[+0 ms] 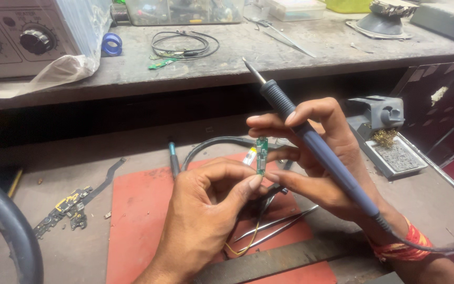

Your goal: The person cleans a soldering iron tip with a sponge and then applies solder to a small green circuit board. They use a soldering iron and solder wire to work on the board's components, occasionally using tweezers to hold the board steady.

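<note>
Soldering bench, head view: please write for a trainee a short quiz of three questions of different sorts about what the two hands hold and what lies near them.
1. True or false: the right hand holds the soldering iron with its tip pointing up and away from the person.
2. Which hand pinches the lower end of the small green circuit board?
A. left hand
B. right hand
C. neither
3. Fill in: the metal tweezers lie on the ____ mat.

Key:
1. True.
2. A; right fingers touch it too, higher up.
3. Red.
</note>
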